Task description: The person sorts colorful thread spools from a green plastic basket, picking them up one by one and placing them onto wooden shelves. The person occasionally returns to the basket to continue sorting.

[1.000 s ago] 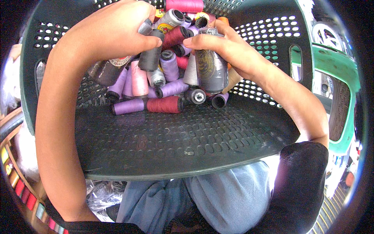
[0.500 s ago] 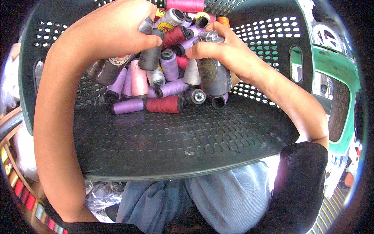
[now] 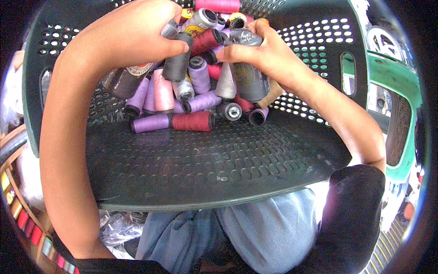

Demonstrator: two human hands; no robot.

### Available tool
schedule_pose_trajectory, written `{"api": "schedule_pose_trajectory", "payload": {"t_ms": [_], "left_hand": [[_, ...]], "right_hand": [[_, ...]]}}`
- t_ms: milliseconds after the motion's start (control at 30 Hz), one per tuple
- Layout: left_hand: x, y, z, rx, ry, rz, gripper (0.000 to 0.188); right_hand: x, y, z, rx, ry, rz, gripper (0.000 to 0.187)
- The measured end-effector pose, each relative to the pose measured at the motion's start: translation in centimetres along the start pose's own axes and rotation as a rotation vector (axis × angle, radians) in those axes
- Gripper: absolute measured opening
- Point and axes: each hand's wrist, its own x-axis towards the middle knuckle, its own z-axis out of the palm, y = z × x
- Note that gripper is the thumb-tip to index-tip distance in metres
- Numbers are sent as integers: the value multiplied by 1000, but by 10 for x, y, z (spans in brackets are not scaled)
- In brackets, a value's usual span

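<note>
Our left grip [image 3: 146, 34] still pinches a dark gray spool [image 3: 176, 61]; our right grip [image 3: 262, 48] lifted its pinched wrapped spool [image 3: 250, 82], uncovering a red spool [image 3: 244, 105].

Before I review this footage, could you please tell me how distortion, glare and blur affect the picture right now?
Head view: the basket's near rim bows with fisheye distortion inside black corners; head view: both outer sides wash out white in patches, and purplish flare hazes the black sleeve; head view: the maroon thread spool looks fairly crisp, the plastic-wrapped dark thread cone softer.
</note>
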Motion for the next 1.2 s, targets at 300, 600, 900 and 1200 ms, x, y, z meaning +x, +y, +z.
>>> {"api": "schedule_pose_trajectory", "payload": {"t_ms": [300, 600, 900, 1200], "left_hand": [[-3, -3, 6, 65, 85, 52, 46], [-3, -7, 9, 78, 124, 100, 47], [-4, -5, 8, 37, 117, 75, 44], [0, -1, -2, 42, -52, 3, 47]], "right_hand": [[13, 24, -1, -42, 55, 63, 68], [6, 17, 0, -163, 7, -96, 76], [8, 19, 1, -174, 24, -113, 74], [25, -3, -29, 362, 153, 98, 47]]}}
